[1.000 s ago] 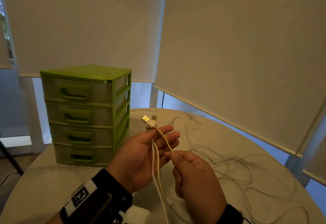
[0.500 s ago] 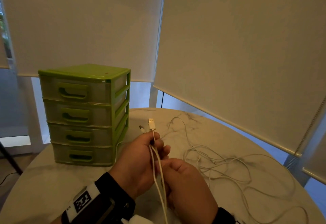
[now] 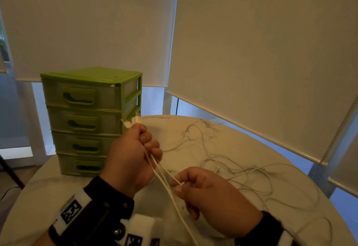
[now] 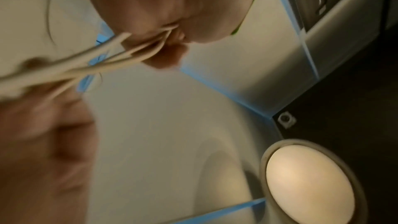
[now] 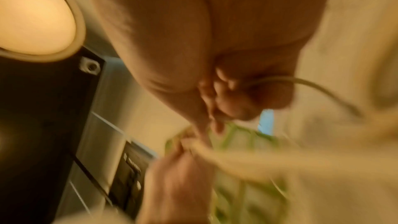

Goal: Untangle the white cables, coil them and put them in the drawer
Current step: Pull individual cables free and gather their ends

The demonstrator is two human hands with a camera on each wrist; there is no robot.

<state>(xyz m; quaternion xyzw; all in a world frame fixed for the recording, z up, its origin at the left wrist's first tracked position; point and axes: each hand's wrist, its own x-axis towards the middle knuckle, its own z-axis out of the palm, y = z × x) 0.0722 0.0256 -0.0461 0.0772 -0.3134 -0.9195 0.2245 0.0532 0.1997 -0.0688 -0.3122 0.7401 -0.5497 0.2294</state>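
Two white cables (image 3: 162,176) are gripped in the fist of the left hand (image 3: 131,156) at centre frame of the head view, their plugs (image 3: 132,122) standing out above the curled fingers. Lower right of it, one strand is pinched between thumb and forefinger of the right hand (image 3: 211,193), with the strands stretched taut between the two hands. The step in hand is judged to be untangling, with the ends gathered and the lengths being run straight; no coil has been formed. The next move would call for the pinch to be slid along the strands toward the snarl, with tension kept low so that knots are not tightened.

The rest of the cable lies as a loose tangle (image 3: 242,174) on the marble table (image 3: 193,129), at right of centre. The green drawer unit (image 3: 91,122) stands at left, all four drawers closed; one must be opened before anything is stowed.
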